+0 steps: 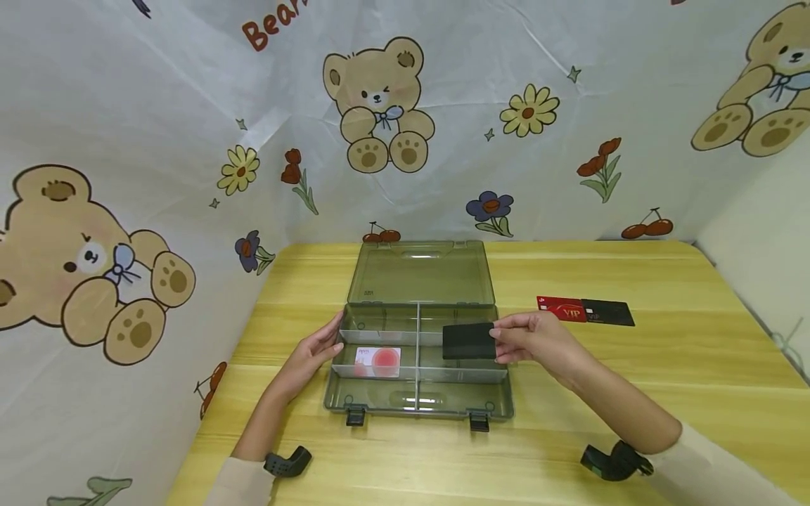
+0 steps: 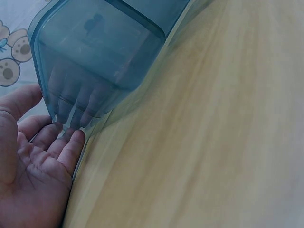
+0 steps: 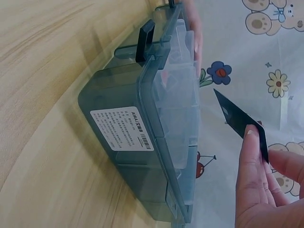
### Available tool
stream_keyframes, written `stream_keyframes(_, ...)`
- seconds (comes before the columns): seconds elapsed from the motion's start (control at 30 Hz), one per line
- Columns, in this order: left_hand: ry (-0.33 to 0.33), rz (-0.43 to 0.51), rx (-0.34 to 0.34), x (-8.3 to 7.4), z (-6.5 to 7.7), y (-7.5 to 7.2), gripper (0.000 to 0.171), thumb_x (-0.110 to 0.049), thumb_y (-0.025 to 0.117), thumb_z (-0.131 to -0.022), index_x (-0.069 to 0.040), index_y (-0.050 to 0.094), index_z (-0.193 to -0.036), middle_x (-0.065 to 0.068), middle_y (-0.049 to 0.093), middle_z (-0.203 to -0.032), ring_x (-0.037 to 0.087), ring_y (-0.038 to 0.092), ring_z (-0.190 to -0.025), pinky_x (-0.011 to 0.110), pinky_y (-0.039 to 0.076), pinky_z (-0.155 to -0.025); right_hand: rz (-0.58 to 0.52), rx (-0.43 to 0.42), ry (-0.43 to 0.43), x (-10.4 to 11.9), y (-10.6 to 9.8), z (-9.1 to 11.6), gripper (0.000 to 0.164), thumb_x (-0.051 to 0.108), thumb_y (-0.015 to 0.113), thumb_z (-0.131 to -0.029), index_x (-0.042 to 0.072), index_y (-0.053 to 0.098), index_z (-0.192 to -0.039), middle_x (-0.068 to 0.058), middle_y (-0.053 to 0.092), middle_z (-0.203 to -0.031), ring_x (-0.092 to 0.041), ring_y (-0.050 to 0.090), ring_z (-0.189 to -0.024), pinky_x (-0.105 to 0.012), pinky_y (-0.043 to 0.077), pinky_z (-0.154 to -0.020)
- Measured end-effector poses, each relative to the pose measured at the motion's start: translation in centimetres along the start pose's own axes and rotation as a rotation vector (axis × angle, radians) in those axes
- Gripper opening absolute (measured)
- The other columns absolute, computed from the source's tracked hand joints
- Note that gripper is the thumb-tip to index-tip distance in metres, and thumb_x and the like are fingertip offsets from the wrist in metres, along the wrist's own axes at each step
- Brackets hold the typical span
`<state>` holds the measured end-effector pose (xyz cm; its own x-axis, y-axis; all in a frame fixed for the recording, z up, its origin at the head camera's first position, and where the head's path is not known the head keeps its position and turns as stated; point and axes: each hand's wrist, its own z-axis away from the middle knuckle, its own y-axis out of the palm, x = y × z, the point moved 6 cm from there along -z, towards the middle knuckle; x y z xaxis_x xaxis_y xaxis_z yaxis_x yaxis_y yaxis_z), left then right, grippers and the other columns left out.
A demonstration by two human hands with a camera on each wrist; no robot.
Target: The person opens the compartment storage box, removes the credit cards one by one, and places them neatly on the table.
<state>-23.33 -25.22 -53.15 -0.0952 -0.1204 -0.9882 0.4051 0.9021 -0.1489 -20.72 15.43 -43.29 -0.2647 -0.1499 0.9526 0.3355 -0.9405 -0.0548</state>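
Note:
A translucent green organizer box (image 1: 418,407) lies on the table with its lid (image 1: 420,274) laid back. My right hand (image 1: 538,344) pinches a black card (image 1: 468,341) by its right edge, above the middle right compartment. In the right wrist view the card (image 3: 240,121) is tilted, held between thumb and fingers. A white and pink card (image 1: 377,361) lies in the middle left compartment. My left hand (image 1: 310,358) rests against the box's left side; in the left wrist view its fingertips (image 2: 73,142) touch the wall.
To the right of the box a red VIP card (image 1: 560,309) and a black VIP card (image 1: 609,313) lie side by side on the wooden table (image 1: 557,436). Two black latches (image 1: 356,417) stick out at the box's front. A bear-printed cloth (image 1: 443,204) hangs behind the table.

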Motion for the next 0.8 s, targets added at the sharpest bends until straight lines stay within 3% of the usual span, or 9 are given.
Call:
stream_keyframes(0.57, -0.005, 0.016, 0.004, 0.1, -0.1, 0.0, 0.065, -0.015, 0.057, -0.105, -0.017, 0.026, -0.162, 0.002, 0.016, -0.168, 0.029, 0.018, -0.153, 0.015, 0.028, -0.114, 0.014, -0.041, -0.088, 1.4, -2.0, 2.2, 0.038, 0.012, 0.067, -0.099, -0.018, 0.061, -0.122, -0.010, 0.070, -0.095, -0.023, 0.074, -0.080, -0.040, 0.062, -0.081)
stream_keyframes(0.8, -0.011, 0.018, -0.002, 0.1, -0.1, -0.1, 0.066, -0.015, 0.058, -0.105, -0.016, 0.026, -0.162, 0.003, 0.017, -0.168, 0.027, 0.018, -0.153, 0.014, 0.028, -0.114, -0.013, -0.063, -0.075, 1.3, -2.8, 3.2, 0.035, 0.013, 0.066, -0.100, -0.015, 0.062, -0.121, -0.009, 0.069, -0.093, -0.022, 0.073, -0.079, -0.037, 0.062, -0.080)
